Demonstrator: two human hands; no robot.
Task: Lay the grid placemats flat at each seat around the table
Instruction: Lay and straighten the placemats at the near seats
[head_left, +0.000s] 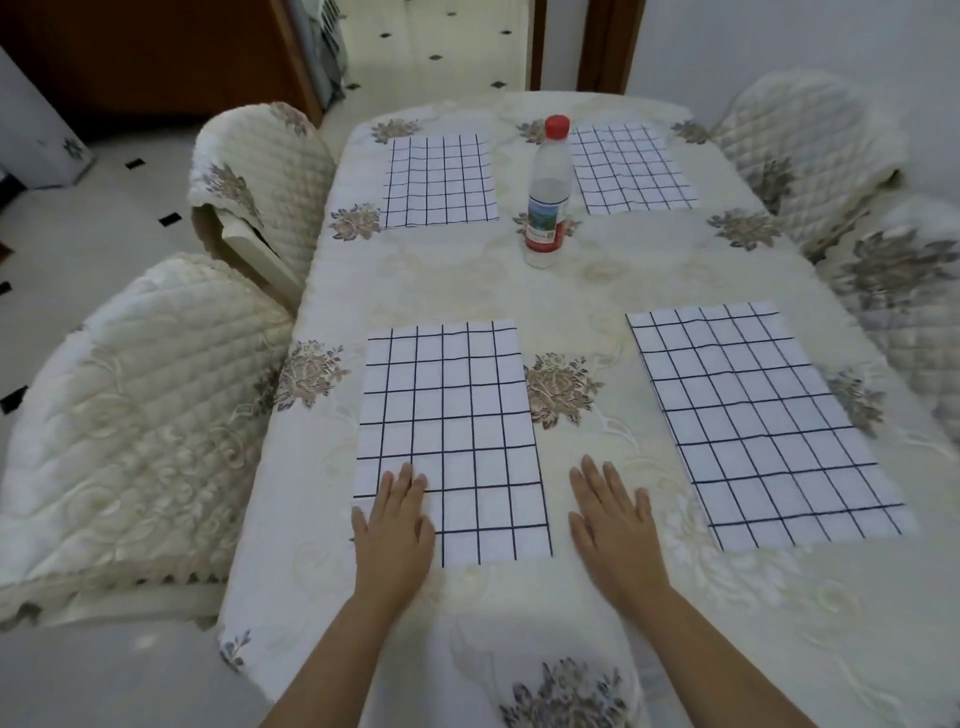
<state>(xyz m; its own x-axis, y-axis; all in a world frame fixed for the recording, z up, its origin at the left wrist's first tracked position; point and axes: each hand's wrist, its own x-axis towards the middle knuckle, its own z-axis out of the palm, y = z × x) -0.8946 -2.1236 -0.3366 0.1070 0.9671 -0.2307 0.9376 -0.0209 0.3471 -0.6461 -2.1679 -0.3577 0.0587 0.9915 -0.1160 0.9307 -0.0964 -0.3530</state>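
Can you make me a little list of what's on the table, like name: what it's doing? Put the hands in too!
mats: four, all lying flat: near-left mat, near-right mat, far-left mat, far-right mat
bottle: upright, red cap, between the two far mats
left hand: flat, fingers straight, on the near-left mat's near corner
right hand: flat on the cloth, between the two near mats
table: covered by a cream flowered cloth
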